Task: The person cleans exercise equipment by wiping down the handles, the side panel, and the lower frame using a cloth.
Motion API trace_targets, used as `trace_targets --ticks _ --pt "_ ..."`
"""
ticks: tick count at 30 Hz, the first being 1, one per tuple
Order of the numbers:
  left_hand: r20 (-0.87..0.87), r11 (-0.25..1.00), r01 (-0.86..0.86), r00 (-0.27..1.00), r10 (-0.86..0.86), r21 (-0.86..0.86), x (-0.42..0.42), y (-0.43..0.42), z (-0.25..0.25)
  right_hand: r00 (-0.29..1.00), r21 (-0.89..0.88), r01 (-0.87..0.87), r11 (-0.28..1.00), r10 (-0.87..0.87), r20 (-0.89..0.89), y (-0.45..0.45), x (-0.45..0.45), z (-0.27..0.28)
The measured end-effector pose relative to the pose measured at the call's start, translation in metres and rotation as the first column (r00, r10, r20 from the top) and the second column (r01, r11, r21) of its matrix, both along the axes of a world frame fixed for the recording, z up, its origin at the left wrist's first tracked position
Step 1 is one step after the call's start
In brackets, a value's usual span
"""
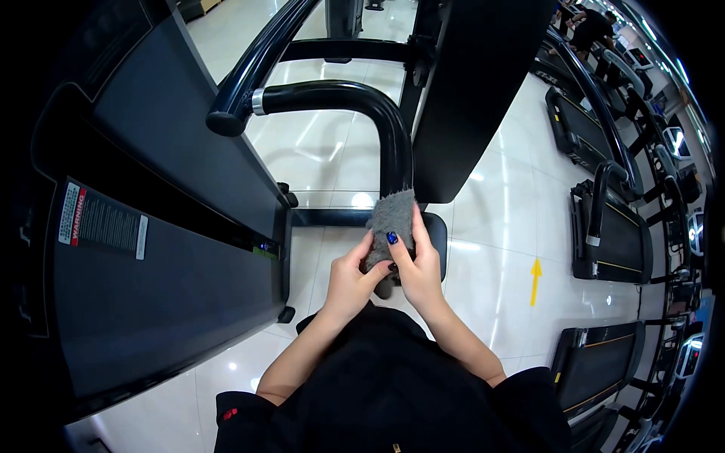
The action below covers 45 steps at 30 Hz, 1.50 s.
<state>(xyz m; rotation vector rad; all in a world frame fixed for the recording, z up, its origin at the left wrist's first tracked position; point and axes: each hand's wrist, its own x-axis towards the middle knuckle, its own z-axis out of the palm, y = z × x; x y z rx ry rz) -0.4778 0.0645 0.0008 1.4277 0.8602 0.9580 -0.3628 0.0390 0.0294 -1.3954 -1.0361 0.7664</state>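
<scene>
Both hands are on a grey fluffy cloth (394, 217) in front of my body. My left hand (353, 278) has its fingers closed on the cloth's left and lower edge. My right hand (418, 266) grips the right side, its thumb with a dark blue nail lying on top. Just beyond the cloth, a black curved tube (394, 143) of a gym machine runs down behind it. Whether the cloth touches the tube cannot be made out. The fingers under the cloth are hidden.
A large dark machine panel (174, 302) with a warning label (102, 219) stands at the left. A black upright (472, 98) rises beyond my hands. Treadmills (612, 234) line the right, with another person (591, 32) far off. A yellow arrow (536, 281) marks the floor.
</scene>
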Motion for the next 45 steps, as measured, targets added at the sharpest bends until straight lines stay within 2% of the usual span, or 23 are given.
trace_targets --ticks 2,4,5,6,8,10,12,14,17,20,24,26,27,28,29,30,33,34,36,38,40,42,45 --pt "0.019 0.999 0.021 1.0 -0.021 -0.037 0.004 0.008 -0.001 0.999 0.022 -0.013 1.0 0.014 -0.034 -0.002 0.003 0.0" --pt "-0.185 0.957 -0.025 0.979 0.081 0.29 0.007 0.015 0.002 0.992 0.005 -0.025 1.0 0.026 -0.127 -0.003 0.004 0.001" --pt "-0.205 0.919 -0.092 0.962 0.182 0.384 0.008 0.017 -0.001 0.998 0.005 0.038 0.999 -0.037 -0.057 -0.004 0.002 0.001" --pt "-0.202 0.916 -0.087 0.963 0.178 0.392 0.008 0.019 -0.002 0.998 0.013 0.044 0.999 -0.043 -0.056 -0.005 0.002 0.001" --pt "-0.288 0.792 -0.034 0.921 0.261 0.61 0.005 0.022 -0.004 0.99 -0.035 0.087 0.996 -0.083 0.11 -0.009 0.003 0.0" --pt "-0.281 0.794 -0.028 0.927 0.248 0.607 -0.001 0.022 0.005 0.978 -0.02 0.14 0.99 -0.135 0.158 -0.015 0.002 -0.006" --pt "-0.356 0.743 0.091 0.912 0.206 0.663 -0.013 0.023 0.012 0.945 0.018 0.218 0.976 -0.216 0.244 -0.016 -0.003 -0.009" --pt "-0.367 0.767 0.079 0.906 0.211 0.636 -0.016 0.022 0.033 0.941 0.088 0.224 0.971 -0.239 0.241 -0.014 -0.003 0.004" --pt "-0.229 0.892 0.014 0.968 0.101 0.453 -0.021 0.024 0.061 0.948 0.306 0.208 0.929 -0.269 0.171 -0.002 -0.004 0.034" --pt "-0.111 0.935 -0.087 0.985 0.132 0.345 -0.019 0.039 0.094 0.915 0.48 0.04 0.876 -0.226 0.335 0.044 -0.001 0.083" --pt "0.209 0.788 -0.524 0.852 0.48 0.323 -0.016 0.084 0.113 0.794 0.653 -0.223 0.724 -0.254 0.553 0.126 -0.03 0.139" --pt "0.168 0.615 -0.662 0.727 0.666 0.429 -0.017 0.113 0.098 0.679 0.633 -0.306 0.71 -0.303 0.668 0.168 -0.052 0.139" --pt "0.127 0.679 -0.63 0.762 0.636 0.377 -0.023 0.122 0.081 0.679 0.526 -0.297 0.797 -0.211 0.703 0.185 -0.062 0.127" --pt "0.2 0.767 -0.618 0.784 0.588 0.171 -0.02 0.127 0.065 0.584 0.317 -0.28 0.906 -0.101 0.805 0.194 -0.066 0.116" --pt "0.207 0.764 -0.619 0.783 0.586 0.181 -0.016 0.132 0.056 0.477 0.382 -0.268 0.885 -0.222 0.85 0.207 -0.066 0.09" --pt "0.297 0.834 -0.55 0.805 0.514 0.048 -0.012 0.136 0.048 0.361 0.444 -0.266 0.856 -0.338 0.869 0.216 -0.067 0.073" --pt "0.579 0.934 -0.198 0.741 0.341 -0.297 -0.007 0.142 0.037 0.273 0.421 -0.268 0.866 -0.351 0.896 0.213 -0.068 0.076" --pt "0.578 0.933 -0.201 0.74 0.345 -0.3 -0.009 0.146 0.039 0.274 0.42 -0.271 0.866 -0.348 0.896 0.215 -0.069 0.076" --pt "0.615 0.916 -0.02 0.736 0.284 -0.4 -0.013 0.162 0.049 0.302 0.317 -0.265 0.91 -0.234 0.924 0.219 -0.068 0.08" --pt "0.603 0.931 -0.03 0.754 0.26 -0.364 -0.007 0.169 0.053 0.288 0.337 -0.247 0.908 -0.263 0.921 0.222 -0.068 0.085" --pt "0.735 0.937 0.047 0.633 0.241 -0.347 0.0 0.169 0.05 0.304 0.189 -0.244 0.951 -0.11 0.946 0.221 -0.066 0.093" --pt "0.734 0.936 0.069 0.641 0.223 -0.344 0.001 0.17 0.045 0.312 0.181 -0.218 0.959 -0.107 0.944 0.223 -0.067 0.093" --pt "0.75 0.947 -0.014 0.606 0.263 -0.321 0.0 0.171 0.04 0.343 0.301 -0.206 0.931 -0.219 0.913 0.223 -0.068 0.086"
